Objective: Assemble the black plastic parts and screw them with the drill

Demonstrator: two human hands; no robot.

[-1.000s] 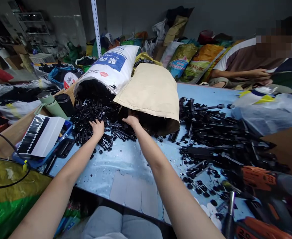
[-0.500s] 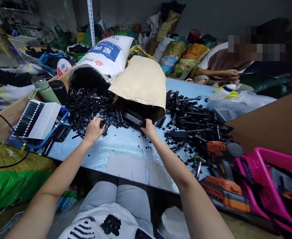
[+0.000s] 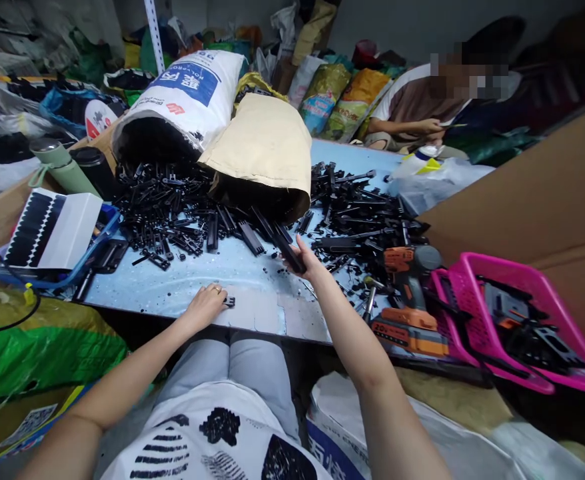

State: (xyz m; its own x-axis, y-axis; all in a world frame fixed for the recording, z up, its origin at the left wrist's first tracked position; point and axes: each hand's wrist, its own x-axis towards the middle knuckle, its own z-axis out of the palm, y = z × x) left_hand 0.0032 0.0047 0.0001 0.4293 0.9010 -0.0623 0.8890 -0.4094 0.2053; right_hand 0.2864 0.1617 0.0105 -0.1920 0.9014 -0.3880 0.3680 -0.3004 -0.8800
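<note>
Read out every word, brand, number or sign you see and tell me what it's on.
"POLYPRO", the rest unclear: blue-panelled white sack.
"ENERG", the rest blurred or hidden: lower sack beneath the right forearm.
"20V", apparently: orange drill's battery.
Too small or blurred: Chinese characters on both sacks, red-and-white round label, background bags.
No readable text: black part in the right hand.

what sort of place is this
Probably a small assembly workshop: loose black parts heaped on a blue worktable, an orange cordless drill, and stuffed sacks along the wall.
</note>
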